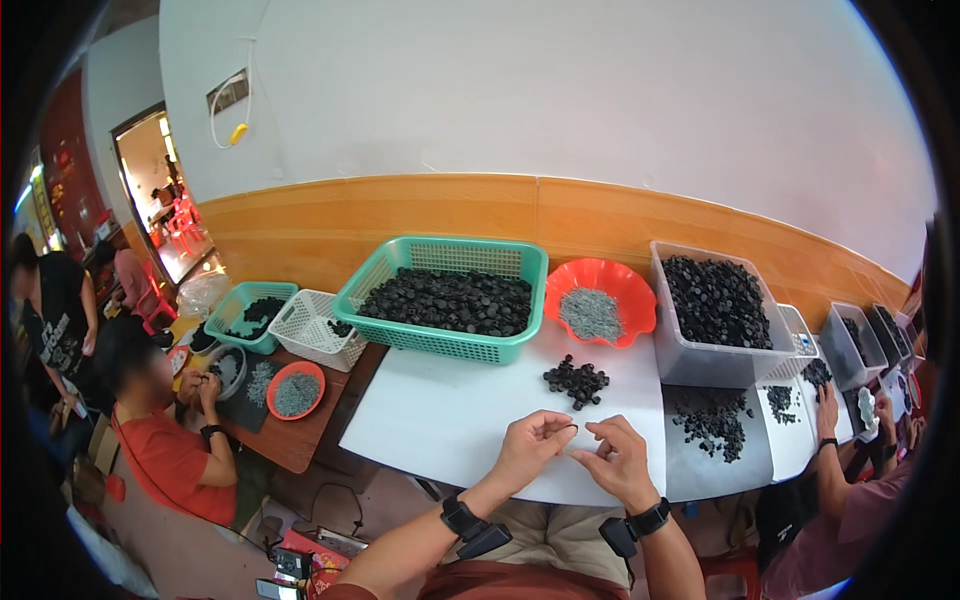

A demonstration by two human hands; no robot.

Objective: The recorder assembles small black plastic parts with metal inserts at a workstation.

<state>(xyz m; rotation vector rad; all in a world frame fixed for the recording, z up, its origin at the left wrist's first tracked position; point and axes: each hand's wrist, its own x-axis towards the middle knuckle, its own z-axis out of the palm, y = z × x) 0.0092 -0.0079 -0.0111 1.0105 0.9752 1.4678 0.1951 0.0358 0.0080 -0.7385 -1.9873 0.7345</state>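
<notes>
Above the white tabletop (450, 430), near its front edge, my left hand (535, 447) pinches a small black part (573, 428) between thumb and fingertips. Only its dark edge shows, so its exact kind is unclear. Facing it closely is my right hand (620, 462), its thumb and forefinger apart with nothing visible between them. Just beyond both hands lies a loose pile of small black round parts (577, 381). Farther back, a red scalloped bowl (640, 290) contains small grey metal pieces, perhaps screws or pins.
A green basket (440, 345) and a clear bin (715, 368), both full of black parts, stand along the wall. More parts lie on a grey sheet (715, 480) at right. Co-workers sit at left (175, 450) and right (860, 500). Cables (335, 490) lie below left.
</notes>
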